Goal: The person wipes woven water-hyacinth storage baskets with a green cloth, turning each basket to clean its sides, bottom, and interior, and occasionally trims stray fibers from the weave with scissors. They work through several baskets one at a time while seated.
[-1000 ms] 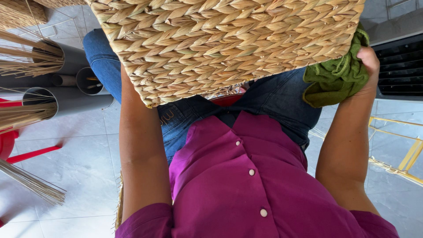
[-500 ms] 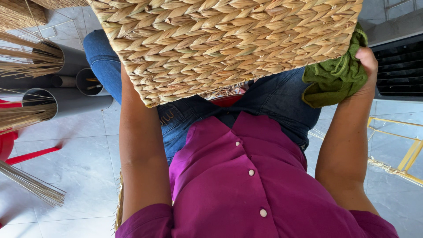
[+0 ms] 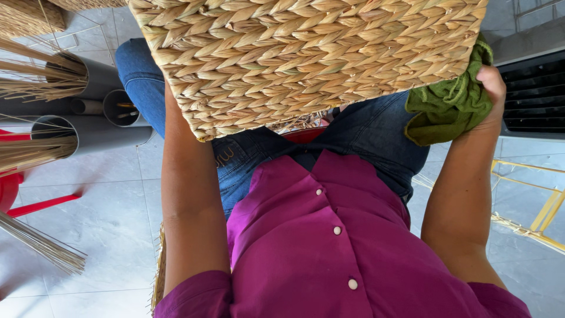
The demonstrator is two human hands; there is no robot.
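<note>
Head-camera view, looking straight down the person's front: a large woven basket (image 3: pixel 306 59) of plaited straw-coloured fibre fills the top of the picture, resting over the lap on blue jeans (image 3: pixel 365 129).

The right hand (image 3: pixel 485 88) is closed around a bunched green cloth (image 3: pixel 447 106), fingers curled over its top fold, and presses it against the basket's right side wall. The cloth hangs just below and inward of that hand, touching the weave.

The left forearm (image 3: pixel 188 200) runs up beside the magenta button shirt (image 3: pixel 329 253) and disappears under the basket's lower left corner. The left hand itself is hidden behind the basket, so I cannot tell how it is set or what it grips; judging from the arm's line, it probably steadies the basket from beneath.

Well apart from the left arm, on the tiled floor (image 3: pixel 112 218), lie grey tubes (image 3: pixel 94 132) stuffed with bundles of dry reeds (image 3: pixel 35 82), with a red stool (image 3: pixel 15 191) partly in view.

For wiping a plaited surface well, it seems wise to keep the cloth bunched and firm, follow the direction of the braids so loose fibre ends do not snag, and keep the basket braced from below so it does not twist on the lap.
</note>
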